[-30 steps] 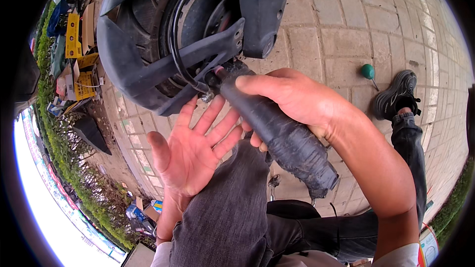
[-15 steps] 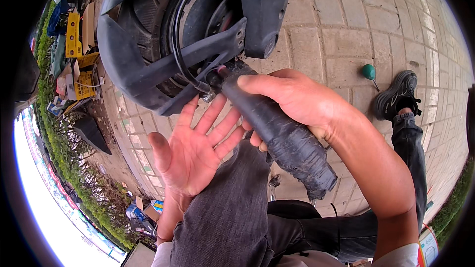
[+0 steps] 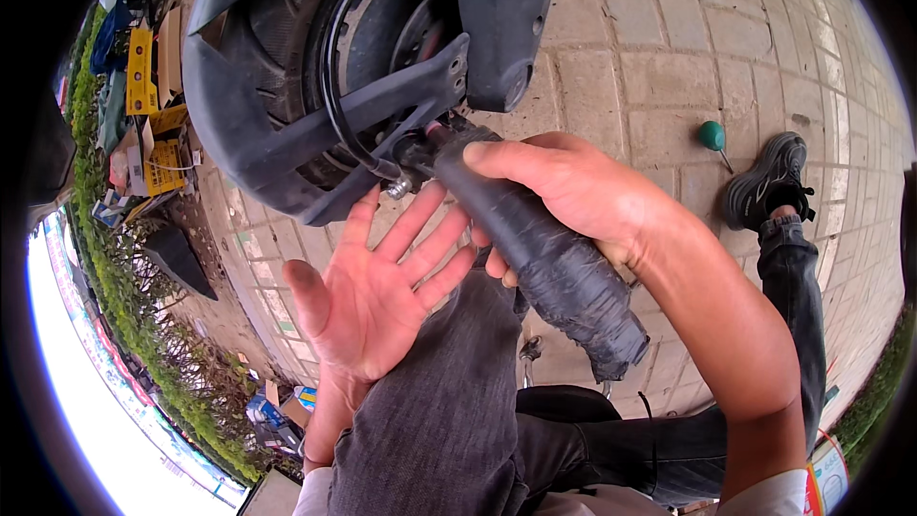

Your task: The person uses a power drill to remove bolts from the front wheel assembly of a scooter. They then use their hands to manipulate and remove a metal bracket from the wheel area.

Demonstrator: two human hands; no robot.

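Observation:
My right hand (image 3: pixel 583 193) is wrapped round the thick body of a black, tape-wrapped tool (image 3: pixel 564 272), its thumb lying along the top. The tool's far end reaches to the hub area of a black-fendered wheel (image 3: pixel 272 100); exactly what it touches there is hidden. Palm up and fingers spread, my left hand (image 3: pixel 368 320) holds nothing. Its fingertips are just under a silvery bolt (image 3: pixel 397 189) at the end of a black hose (image 3: pixel 330 72). A grey-black fender bracket (image 3: pixel 382 100) crosses the wheel above them.
On the paving bricks (image 3: pixel 669 81) to the right lies a screwdriver with a green ball handle (image 3: pixel 711 136), near my shoe (image 3: pixel 776 177). Yellow boxes (image 3: pixel 141 72) and other clutter line a hedge (image 3: pixel 124 325) on the left. My bent knee (image 3: pixel 430 382) is below the hands.
The wheel and fender appear slightly further left in view. The bolt shows a little more clearly beside the tool's tip. Both hands keep nearly the same pose.

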